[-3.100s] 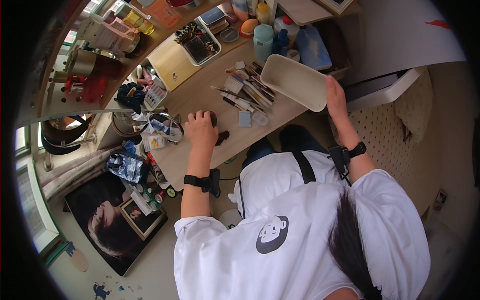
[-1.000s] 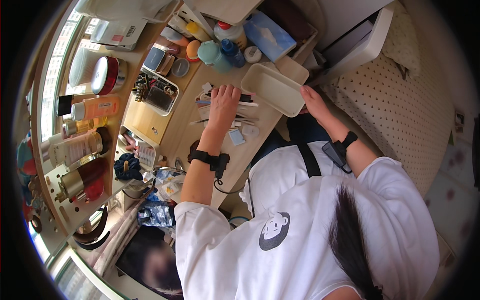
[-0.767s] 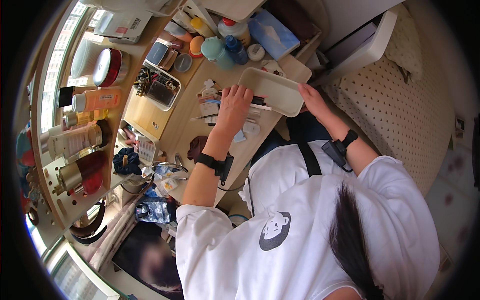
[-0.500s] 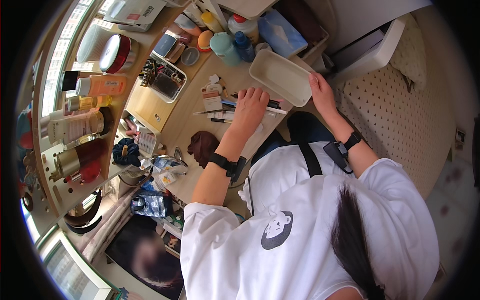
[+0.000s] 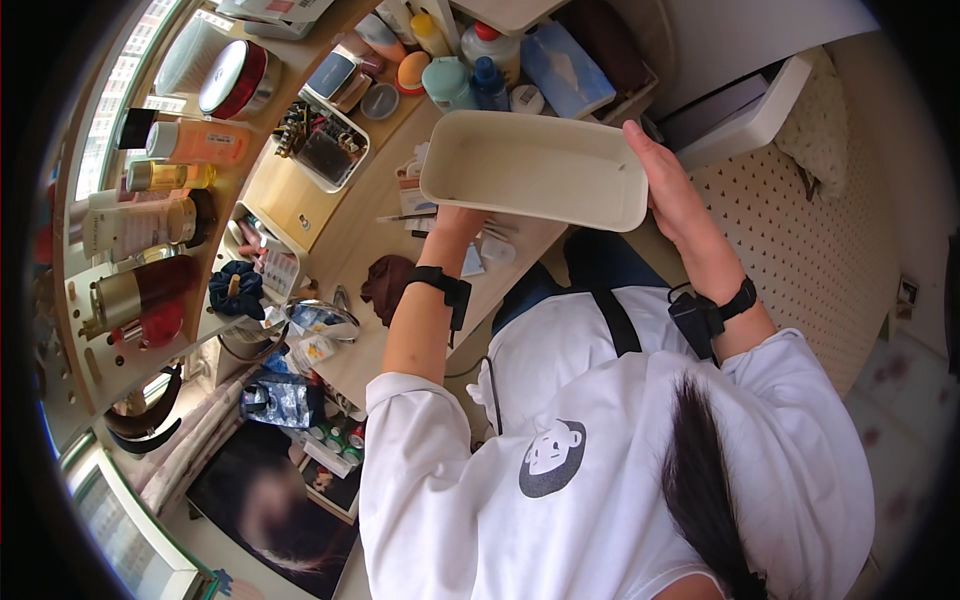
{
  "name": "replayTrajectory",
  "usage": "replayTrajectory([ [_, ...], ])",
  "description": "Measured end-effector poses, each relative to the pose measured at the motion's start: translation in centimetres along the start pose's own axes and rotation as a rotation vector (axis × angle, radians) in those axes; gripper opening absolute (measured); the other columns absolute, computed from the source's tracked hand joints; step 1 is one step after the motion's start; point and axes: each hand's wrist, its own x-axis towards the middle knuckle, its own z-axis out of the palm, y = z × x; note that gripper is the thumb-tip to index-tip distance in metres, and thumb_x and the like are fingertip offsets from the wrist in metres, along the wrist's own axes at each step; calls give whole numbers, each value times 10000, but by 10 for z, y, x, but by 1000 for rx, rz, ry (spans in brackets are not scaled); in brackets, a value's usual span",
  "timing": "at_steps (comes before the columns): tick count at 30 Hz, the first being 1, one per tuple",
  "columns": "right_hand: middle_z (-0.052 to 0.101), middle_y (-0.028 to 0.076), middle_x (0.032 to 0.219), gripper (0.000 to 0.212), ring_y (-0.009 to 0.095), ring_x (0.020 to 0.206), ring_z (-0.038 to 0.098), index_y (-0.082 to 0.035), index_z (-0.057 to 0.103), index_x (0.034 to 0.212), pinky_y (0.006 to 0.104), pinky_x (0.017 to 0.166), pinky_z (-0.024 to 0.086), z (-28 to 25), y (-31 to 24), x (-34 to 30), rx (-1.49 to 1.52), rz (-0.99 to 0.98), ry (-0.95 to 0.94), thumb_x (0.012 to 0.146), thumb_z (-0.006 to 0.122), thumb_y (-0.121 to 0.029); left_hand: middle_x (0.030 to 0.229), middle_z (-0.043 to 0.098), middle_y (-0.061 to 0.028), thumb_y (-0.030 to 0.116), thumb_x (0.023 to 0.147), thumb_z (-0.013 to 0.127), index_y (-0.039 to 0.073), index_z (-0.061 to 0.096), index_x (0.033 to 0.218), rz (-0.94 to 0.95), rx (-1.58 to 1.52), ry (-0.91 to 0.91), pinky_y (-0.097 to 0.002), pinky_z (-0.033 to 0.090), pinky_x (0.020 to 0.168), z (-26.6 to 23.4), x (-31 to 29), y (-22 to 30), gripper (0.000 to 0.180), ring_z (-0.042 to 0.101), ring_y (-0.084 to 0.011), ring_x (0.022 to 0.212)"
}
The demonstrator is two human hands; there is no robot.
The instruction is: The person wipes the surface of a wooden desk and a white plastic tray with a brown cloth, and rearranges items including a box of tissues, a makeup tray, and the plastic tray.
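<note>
A cream rectangular plastic box [image 5: 540,165] is raised over the desk, its inside facing me. My right hand [image 5: 668,190] is closed on its right end, thumb along the rim. Most of my left hand [image 5: 460,218] is behind the box's lower left side; its fingers are hidden. Below and around the box lie small cosmetics, with a pale slim stick [image 5: 405,217] and a pinkish palette [image 5: 412,197] partly showing. A dark brown crumpled cloth [image 5: 384,288] rests on the desk beside my left forearm.
A container of cosmetics [image 5: 338,150] stands left of the box. Behind it are a turquoise jar [image 5: 449,84], a blue bottle [image 5: 488,85] and a blue tissue pack [image 5: 565,68]. Bottles line the left shelf [image 5: 225,290]. An open white drawer [image 5: 745,130] juts out at the right.
The box has moved left and turned more level, now covering much of the cosmetics. My left hand has gone from above the pens to behind the box. My right hand moved with it.
</note>
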Motion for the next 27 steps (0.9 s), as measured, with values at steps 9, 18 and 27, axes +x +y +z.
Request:
replayTrajectory([
  [9,655,-7,871,555,51,696,609,-68,663,1145,201,512,447,9,8,7,-70,43,-63,1006,434,-554,1245,596,-131,92,838,640,63,600,1254,-148,48,44,-425,439,989,-37,-26,24,418,543,-332,1179],
  [18,653,26,768,524,84,649,595,17,670,1039,248,572,476,30,13,11,-343,-184,-81,1014,481,-471,1287,524,-126,325,814,750,148,594,1259,-906,686,192,-459,452,956,-89,-178,48,504,492,-365,1169],
  [27,617,163,712,469,320,664,563,-30,689,987,381,666,465,56,10,11,-671,-311,-90,981,514,-465,1146,625,-93,220,862,745,71,566,1214,-1087,-175,519,-388,499,912,-101,-188,49,422,600,-247,1051],
])
